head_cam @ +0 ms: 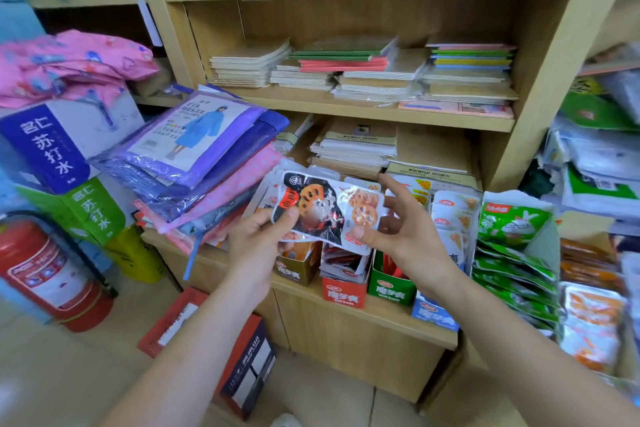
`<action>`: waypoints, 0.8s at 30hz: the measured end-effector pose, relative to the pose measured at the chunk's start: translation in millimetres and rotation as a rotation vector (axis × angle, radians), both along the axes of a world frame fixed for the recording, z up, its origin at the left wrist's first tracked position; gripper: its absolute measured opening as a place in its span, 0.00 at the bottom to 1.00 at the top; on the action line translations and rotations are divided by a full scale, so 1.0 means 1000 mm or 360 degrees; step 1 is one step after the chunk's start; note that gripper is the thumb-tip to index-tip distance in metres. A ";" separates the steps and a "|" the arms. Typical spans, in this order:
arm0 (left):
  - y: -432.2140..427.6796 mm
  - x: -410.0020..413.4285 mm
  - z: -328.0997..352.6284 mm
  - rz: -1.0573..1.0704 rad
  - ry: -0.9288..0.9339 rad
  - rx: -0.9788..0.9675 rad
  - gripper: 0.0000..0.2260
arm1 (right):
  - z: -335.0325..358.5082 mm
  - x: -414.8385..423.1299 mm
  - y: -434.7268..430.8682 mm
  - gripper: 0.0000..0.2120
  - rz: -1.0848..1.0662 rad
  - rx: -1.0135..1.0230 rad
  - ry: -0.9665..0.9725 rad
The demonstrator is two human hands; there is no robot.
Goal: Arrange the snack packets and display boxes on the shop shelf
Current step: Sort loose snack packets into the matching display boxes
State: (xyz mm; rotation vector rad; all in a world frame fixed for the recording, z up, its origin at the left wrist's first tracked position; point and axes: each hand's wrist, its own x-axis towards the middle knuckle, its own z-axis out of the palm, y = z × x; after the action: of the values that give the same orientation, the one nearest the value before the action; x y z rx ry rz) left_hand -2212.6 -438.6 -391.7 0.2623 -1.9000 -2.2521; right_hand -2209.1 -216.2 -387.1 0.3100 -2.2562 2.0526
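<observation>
My left hand grips a stack of lotus-root snack packets by its left end, thumb on top. My right hand pinches the right end of the same stack with thumb and curled fingers, its index finger raised. The stack hovers above the low wooden shelf. Below it stand an orange display box, a red display box with packets inside, a green display box and a blue display box. White packets stand behind them.
Folded raincoat packs pile up on the shelf's left end. Green snack packets and orange ones hang at the right. Notebooks fill the upper shelves. A fire extinguisher and a cardboard box stand on the floor.
</observation>
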 end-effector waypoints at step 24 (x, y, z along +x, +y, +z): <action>0.006 -0.011 0.014 0.0250 0.0343 -0.0047 0.06 | 0.007 -0.015 0.041 0.06 -0.0642 -0.0405 -0.0027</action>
State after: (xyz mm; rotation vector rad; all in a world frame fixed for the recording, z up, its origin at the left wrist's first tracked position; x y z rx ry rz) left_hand -2223.8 -432.1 -377.7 0.1515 -1.7374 -2.0581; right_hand -2223.7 -175.2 -380.6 -0.1673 -1.8421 2.0830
